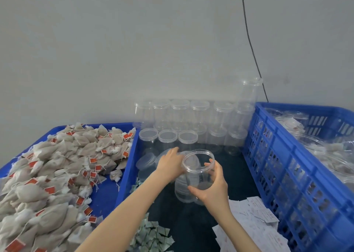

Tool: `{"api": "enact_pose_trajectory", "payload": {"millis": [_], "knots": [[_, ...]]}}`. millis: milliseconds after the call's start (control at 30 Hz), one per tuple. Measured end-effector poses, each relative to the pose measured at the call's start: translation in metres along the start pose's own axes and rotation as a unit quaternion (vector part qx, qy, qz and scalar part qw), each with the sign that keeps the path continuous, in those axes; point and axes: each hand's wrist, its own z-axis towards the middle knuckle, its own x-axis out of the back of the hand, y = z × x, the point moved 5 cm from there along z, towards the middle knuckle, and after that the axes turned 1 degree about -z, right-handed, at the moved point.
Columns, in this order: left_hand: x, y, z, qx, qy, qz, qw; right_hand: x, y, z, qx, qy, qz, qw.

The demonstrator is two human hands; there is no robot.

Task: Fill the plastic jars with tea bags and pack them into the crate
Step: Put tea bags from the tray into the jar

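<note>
Right hand [209, 186] grips the open clear jar [198, 170] upright over the dark worktop [191, 225], mouth up for filling, left hand [170, 162] flat-fingered steadying it, tea bags [57, 171] heaped close by, crate [287, 156] alongside.

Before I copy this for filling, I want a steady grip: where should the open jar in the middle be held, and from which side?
Hold the open jar round its smooth side wall, below the threaded rim, coming from the right as the right hand does now. The mouth tilts up and stays free for tea bags; the left hand steadies the far side.
</note>
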Motion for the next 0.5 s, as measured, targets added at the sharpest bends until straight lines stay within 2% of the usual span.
{"api": "enact_pose_trajectory", "payload": {"millis": [133, 200, 267, 333, 400, 500], "knots": [[0.035, -0.038, -0.013, 0.021, 0.1, 0.006, 0.995, -0.026, -0.005, -0.007, -0.016, -0.044, 0.019, 0.999], [0.054, -0.063, -0.023, 0.048, 0.16, 0.01, 0.986, -0.042, -0.008, -0.011, -0.022, -0.069, 0.027, 0.997], [0.065, -0.094, -0.034, 0.091, 0.184, 0.03, 0.978, -0.058, -0.013, -0.017, -0.019, -0.093, 0.045, 0.995], [0.063, -0.131, -0.047, 0.157, 0.149, 0.044, 0.975, -0.072, -0.017, -0.024, -0.017, -0.11, 0.061, 0.992], [0.048, -0.166, -0.059, 0.214, 0.053, 0.069, 0.973, -0.084, -0.02, -0.03, -0.02, -0.125, 0.077, 0.989], [0.015, -0.198, -0.069, 0.219, -0.097, 0.082, 0.967, -0.099, -0.022, -0.037, -0.013, -0.141, 0.09, 0.986]]}}
